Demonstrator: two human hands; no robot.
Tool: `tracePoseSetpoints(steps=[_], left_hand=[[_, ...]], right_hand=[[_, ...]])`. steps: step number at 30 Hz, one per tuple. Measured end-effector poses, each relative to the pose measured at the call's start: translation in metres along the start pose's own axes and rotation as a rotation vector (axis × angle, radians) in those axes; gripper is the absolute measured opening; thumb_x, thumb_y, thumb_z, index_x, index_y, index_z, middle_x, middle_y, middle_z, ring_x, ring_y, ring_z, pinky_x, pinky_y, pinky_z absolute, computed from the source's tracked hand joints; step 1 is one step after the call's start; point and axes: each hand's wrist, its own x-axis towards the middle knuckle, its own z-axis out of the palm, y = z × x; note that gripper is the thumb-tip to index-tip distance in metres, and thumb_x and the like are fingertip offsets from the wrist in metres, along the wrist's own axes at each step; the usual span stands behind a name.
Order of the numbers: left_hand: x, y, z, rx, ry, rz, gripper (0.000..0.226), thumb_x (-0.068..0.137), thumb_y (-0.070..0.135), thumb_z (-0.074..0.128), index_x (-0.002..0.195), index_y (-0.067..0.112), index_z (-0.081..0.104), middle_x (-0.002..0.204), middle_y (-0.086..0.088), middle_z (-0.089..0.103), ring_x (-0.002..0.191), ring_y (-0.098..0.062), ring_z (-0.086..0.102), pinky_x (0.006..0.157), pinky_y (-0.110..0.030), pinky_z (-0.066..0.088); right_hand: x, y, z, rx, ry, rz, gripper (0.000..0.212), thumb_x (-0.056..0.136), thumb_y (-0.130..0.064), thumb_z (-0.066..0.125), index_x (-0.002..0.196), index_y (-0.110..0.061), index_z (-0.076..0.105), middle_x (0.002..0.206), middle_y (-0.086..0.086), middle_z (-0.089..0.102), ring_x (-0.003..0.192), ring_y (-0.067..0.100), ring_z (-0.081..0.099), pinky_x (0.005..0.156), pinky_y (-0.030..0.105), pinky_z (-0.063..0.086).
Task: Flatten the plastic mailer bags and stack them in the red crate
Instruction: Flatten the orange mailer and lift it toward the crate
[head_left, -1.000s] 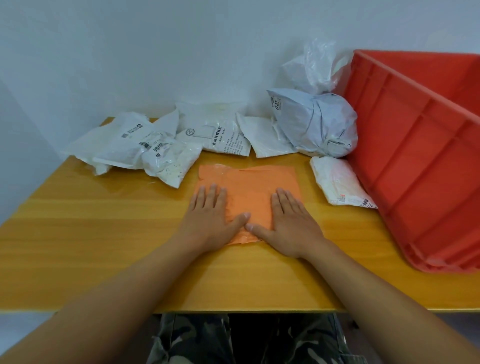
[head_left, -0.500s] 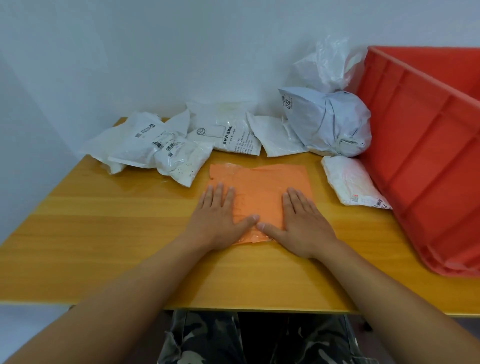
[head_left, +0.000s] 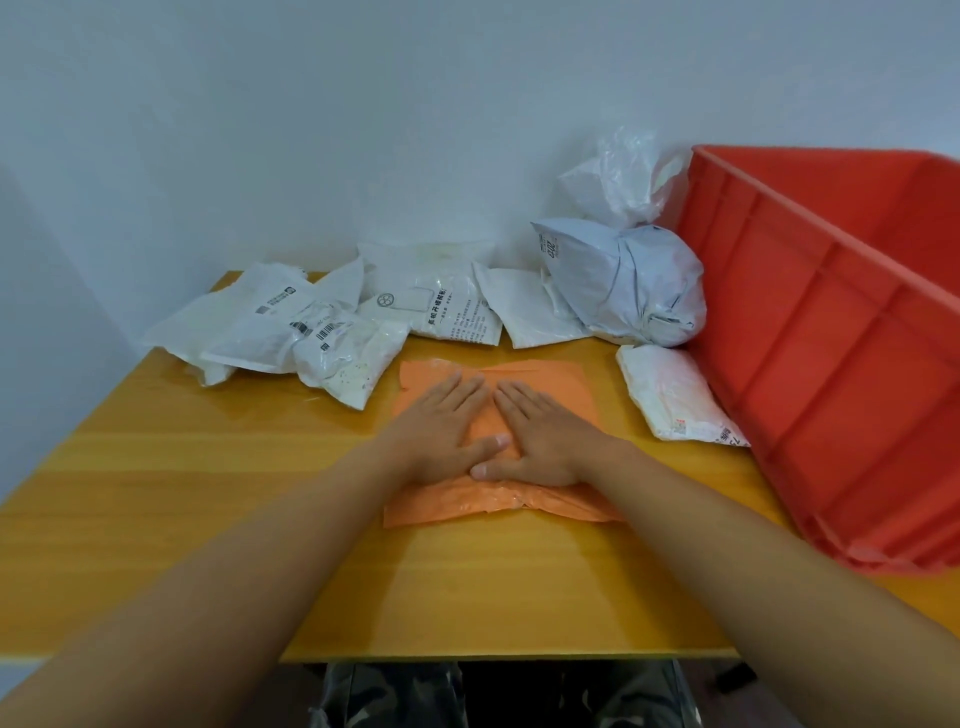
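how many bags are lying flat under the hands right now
1: the orange mailer bag, pressed on the table by left hand and right hand. Anything beneath it would be hidden.

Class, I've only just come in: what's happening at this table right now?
A person is pressing both palms flat on an orange mailer lying on the wooden table, smoothing it out. The left hand and right hand sit side by side, thumbs nearly meeting. A row of white mailers waits along the wall, one bulky grey bag among them. The red crate stands at the right; its inside is mostly out of view.
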Motion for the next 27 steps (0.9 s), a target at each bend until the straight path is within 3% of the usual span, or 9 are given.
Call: tracePoseSetpoints(steps=[9,14,27], left_hand=[[0.004,-0.004,0.011,0.003,-0.01,-0.017,0.087,0.092,0.073,0.026,0.158,0.021,0.003,0.166,0.005,-0.001,0.151,-0.013,-0.01,0.124,-0.037,-0.003],[0.005,-0.007,0.015,0.035,0.015,-0.054,0.087,0.09,0.076,0.021,0.158,0.024,0.002,0.165,0.008,-0.007,0.15,-0.013,-0.016,0.122,-0.044,-0.008],[0.007,-0.008,0.015,0.033,0.003,-0.052,0.092,0.085,0.08,0.017,0.158,0.026,0.002,0.165,0.007,-0.007,0.151,-0.015,-0.013,0.123,-0.043,-0.006]], right_hand=[[0.006,0.007,0.013,-0.005,0.056,0.015,0.125,0.069,-0.094,0.025,0.159,-0.014,-0.008,0.165,0.002,-0.017,0.151,0.013,-0.016,0.124,0.039,-0.003],[0.002,0.009,0.014,0.01,0.053,0.08,0.13,0.061,-0.098,0.013,0.158,-0.016,-0.01,0.165,0.001,-0.018,0.151,0.013,-0.017,0.124,0.04,-0.004],[-0.004,0.012,0.013,0.012,0.028,0.135,0.125,0.066,-0.096,0.016,0.158,-0.015,-0.012,0.165,0.003,-0.02,0.151,0.015,-0.017,0.123,0.039,-0.007]])
